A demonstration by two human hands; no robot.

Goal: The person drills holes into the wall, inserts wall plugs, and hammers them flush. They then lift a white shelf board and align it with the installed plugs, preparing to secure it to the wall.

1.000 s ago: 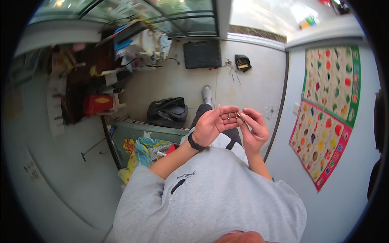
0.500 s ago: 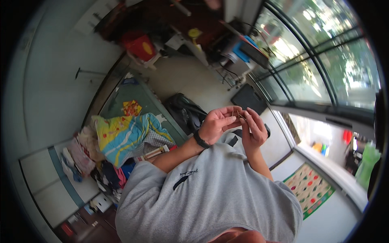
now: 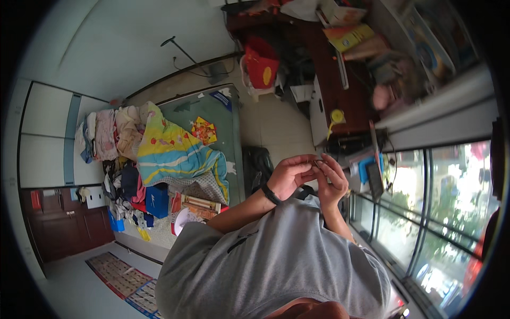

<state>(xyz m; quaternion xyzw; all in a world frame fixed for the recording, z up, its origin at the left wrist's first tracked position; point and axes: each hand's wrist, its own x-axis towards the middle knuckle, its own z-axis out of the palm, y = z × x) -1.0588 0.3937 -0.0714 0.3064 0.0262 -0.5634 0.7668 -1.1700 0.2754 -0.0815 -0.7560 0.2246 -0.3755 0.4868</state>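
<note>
My left hand [image 3: 289, 175], with a dark band on its wrist, and my right hand [image 3: 333, 182] meet in front of my chest. Between their fingertips is a thin, dark, wire-like piece [image 3: 319, 162]. Both hands are closed in a pinch on it, thumbs and forefingers together. Its exact kind is too small to tell, and fingers cover part of it. Neither hand touches anything else.
On the left stands a bed [image 3: 229, 123] with a yellow and blue quilt [image 3: 180, 154] and piled clothes [image 3: 114, 138]. A dark red desk [image 3: 340, 101] holds a yellow tape roll [image 3: 337, 116]. Beyond the bed is a red bag [image 3: 260, 64]; windows [image 3: 398, 228] line the right.
My view has swung to the right, so the bed, desk and windows sit differently in the picture. Both hands stay together on the thin piece, with the fingertips drawn slightly closer.
</note>
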